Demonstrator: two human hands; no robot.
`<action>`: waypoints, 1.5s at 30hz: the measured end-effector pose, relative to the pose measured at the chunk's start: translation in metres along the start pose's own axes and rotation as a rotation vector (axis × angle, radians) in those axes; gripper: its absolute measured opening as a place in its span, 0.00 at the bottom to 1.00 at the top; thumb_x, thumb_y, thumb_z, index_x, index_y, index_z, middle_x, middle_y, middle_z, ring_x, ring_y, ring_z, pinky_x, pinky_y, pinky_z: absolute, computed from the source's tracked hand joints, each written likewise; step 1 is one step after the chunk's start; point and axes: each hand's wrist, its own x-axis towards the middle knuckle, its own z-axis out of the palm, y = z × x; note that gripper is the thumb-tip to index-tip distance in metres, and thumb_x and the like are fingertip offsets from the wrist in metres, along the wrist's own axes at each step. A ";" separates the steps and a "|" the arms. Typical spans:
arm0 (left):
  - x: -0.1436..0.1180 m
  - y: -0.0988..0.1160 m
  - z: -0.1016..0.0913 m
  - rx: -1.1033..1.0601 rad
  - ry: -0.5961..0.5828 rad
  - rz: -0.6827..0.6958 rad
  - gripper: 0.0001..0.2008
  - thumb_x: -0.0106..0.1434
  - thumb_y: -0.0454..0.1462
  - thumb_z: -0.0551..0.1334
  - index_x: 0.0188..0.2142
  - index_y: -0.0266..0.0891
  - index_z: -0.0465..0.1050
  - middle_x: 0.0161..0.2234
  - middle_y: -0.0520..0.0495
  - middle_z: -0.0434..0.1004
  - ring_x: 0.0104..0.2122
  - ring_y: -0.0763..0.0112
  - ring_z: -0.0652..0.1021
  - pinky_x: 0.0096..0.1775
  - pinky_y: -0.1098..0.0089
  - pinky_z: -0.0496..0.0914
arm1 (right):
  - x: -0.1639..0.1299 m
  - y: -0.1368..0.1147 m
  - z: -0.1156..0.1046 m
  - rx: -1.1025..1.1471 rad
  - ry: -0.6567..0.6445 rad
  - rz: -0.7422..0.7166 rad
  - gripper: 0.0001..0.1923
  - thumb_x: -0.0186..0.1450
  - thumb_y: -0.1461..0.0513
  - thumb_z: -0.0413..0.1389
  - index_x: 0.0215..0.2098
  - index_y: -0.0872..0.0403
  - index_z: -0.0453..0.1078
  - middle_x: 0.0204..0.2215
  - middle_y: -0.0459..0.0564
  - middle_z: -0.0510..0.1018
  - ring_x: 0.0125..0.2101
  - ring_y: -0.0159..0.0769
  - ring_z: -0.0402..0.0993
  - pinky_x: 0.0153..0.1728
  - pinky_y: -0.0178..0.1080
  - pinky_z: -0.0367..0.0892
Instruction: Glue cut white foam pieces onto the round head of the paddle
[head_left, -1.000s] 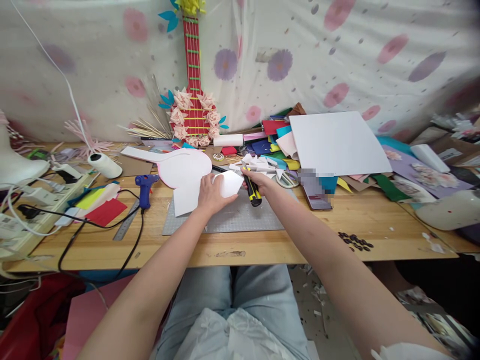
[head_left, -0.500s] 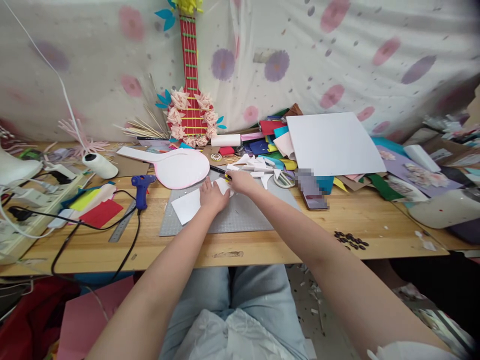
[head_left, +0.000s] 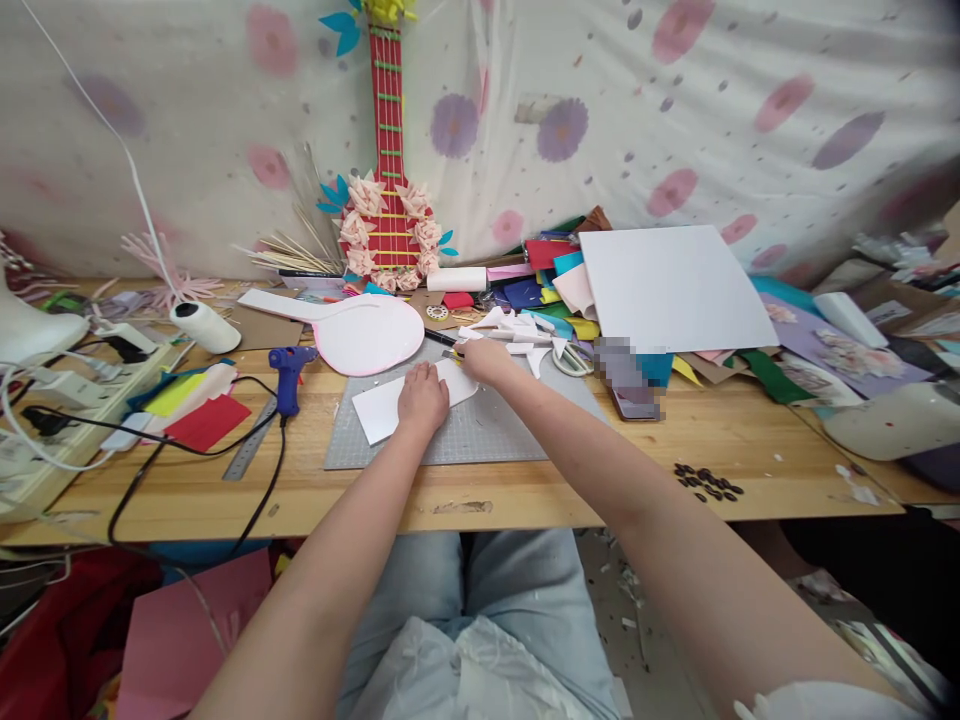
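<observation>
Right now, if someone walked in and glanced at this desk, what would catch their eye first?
Probably the red paper guitar trimmed with pink flowers, standing against the flowered cloth at the back. Next, the two bare arms meeting at the middle: the left hand presses a white sheet flat on the grey cutting mat, and the right hand grips a yellow and black knife at the sheet's far edge. The big white board on the heap of coloured scraps at right also stands out.
</observation>
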 end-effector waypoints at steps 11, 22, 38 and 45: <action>0.006 0.003 0.006 0.005 0.009 -0.053 0.23 0.64 0.35 0.48 0.56 0.24 0.64 0.60 0.34 0.62 0.61 0.57 0.61 0.61 0.60 0.54 | -0.014 0.001 0.000 -0.027 -0.043 -0.009 0.21 0.66 0.65 0.42 0.56 0.55 0.64 0.48 0.60 0.75 0.48 0.46 0.72 0.42 0.42 0.65; 0.006 0.004 0.004 0.008 0.001 -0.077 0.24 0.64 0.36 0.47 0.56 0.26 0.64 0.60 0.36 0.61 0.61 0.57 0.60 0.61 0.62 0.54 | -0.060 0.025 0.003 -0.035 -0.084 -0.012 0.23 0.68 0.59 0.42 0.60 0.53 0.60 0.45 0.59 0.77 0.43 0.46 0.74 0.38 0.40 0.64; -0.006 0.001 -0.007 -0.064 0.006 0.035 0.44 0.49 0.61 0.60 0.55 0.30 0.60 0.55 0.32 0.65 0.56 0.49 0.64 0.57 0.58 0.57 | -0.079 0.075 -0.015 0.609 -0.173 0.158 0.32 0.60 0.55 0.58 0.61 0.49 0.59 0.32 0.47 0.78 0.21 0.30 0.72 0.28 0.34 0.66; -0.007 -0.003 -0.020 -0.139 0.179 0.124 0.42 0.48 0.55 0.65 0.56 0.36 0.55 0.54 0.38 0.65 0.54 0.54 0.64 0.56 0.60 0.59 | -0.038 0.053 0.012 1.421 -0.141 0.401 0.22 0.59 0.60 0.60 0.50 0.55 0.62 0.29 0.46 0.75 0.20 0.25 0.68 0.22 0.30 0.67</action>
